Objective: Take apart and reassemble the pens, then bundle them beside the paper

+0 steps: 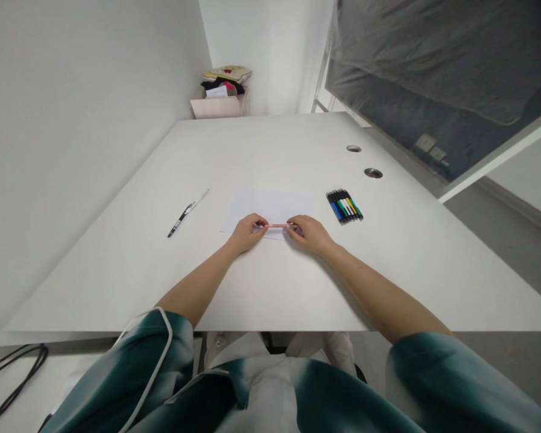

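Observation:
A slim pink pen [277, 226] lies level between my two hands, just above a white sheet of paper [270, 201]. My left hand [249, 231] pinches its left end between thumb and fingers. At the other end, my right hand [309, 233] grips it the same way. The paper rests flat on the white table [261, 150], its near edge partly covered by my hands. To the right of my right hand lies a row of several pens [344, 207] side by side, with dark ends and blue, green, white and yellow parts.
Left of the paper, a black-and-white pen [180, 221] and a thin white stick-like piece [201, 197] lie in line. Two round metal cable holes [373, 173] are set in the table's right side. A box [215, 107] with cloth items stands beyond the far edge.

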{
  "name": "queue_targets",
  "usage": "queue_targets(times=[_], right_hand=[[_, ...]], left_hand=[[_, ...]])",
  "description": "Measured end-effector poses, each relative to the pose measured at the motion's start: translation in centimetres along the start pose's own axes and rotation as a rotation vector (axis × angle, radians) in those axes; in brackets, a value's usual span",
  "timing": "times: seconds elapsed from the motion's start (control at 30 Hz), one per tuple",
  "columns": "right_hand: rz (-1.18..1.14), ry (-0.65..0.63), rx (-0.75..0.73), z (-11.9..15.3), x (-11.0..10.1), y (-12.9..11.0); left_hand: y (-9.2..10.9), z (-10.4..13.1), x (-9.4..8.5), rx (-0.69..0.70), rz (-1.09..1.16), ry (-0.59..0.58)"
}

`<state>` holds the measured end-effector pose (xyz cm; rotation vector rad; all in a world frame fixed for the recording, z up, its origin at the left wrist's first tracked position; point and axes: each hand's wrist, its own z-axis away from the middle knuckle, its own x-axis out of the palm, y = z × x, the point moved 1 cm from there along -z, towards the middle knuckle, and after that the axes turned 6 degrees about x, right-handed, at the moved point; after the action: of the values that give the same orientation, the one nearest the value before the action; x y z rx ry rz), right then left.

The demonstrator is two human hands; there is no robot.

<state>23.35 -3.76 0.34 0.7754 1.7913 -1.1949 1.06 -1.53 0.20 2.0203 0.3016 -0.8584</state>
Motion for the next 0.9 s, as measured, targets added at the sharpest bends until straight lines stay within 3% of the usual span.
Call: queue_targets(times=[0.27,0.9], right_hand=[[0.024,-0.003,0.035,-0.10,-0.05,0.01],[-0.037,-0.050,0.016,0.05,0.31,0.09]], left_hand=[[-0.23,-0.17,0.09,-0.072,-0.059,-0.045],[0.02,-0.03,-0.07,-0.032,0.011,-0.003]])
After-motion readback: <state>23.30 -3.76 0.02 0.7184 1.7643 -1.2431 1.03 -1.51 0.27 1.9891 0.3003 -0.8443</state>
